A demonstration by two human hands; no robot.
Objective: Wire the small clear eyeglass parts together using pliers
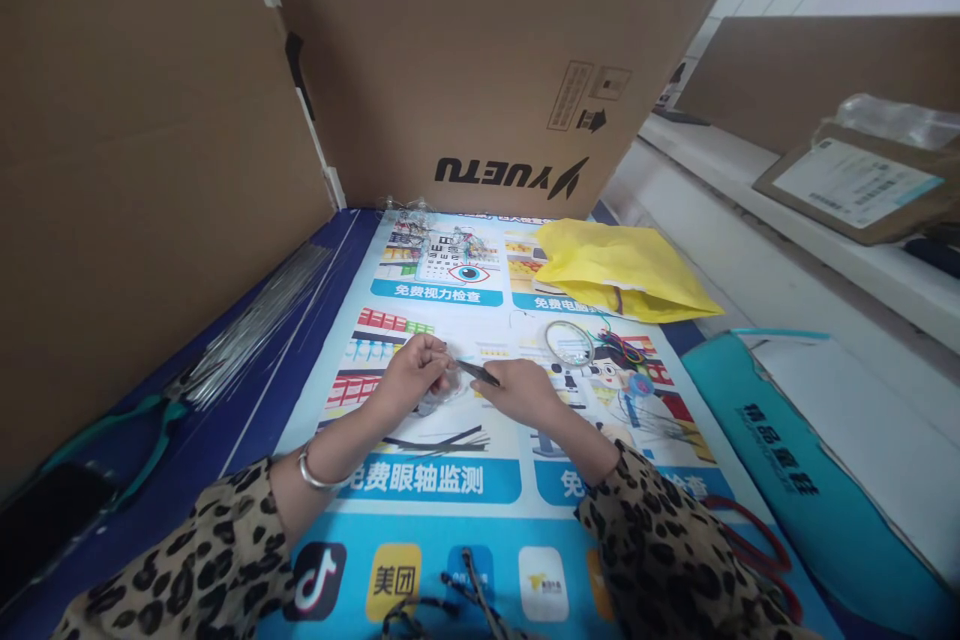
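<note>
Small clear piece (pixel 444 388), above the middle of the poster-covered table (pixel 247 420): pinched in the closed left hand (pixel 412 372), met by a slim dark tool (pixel 478 373) gripped in the right hand (pixel 525 390); likely light, flimsy, slippery, so hold by its rim, gently.

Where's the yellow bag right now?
Head view, right of centre: the yellow bag lies on the poster, by the cardboard box, beyond the right hand.

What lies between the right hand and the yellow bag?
The head view shows a pale ring and coloured cords between right hand and yellow bag.
</note>
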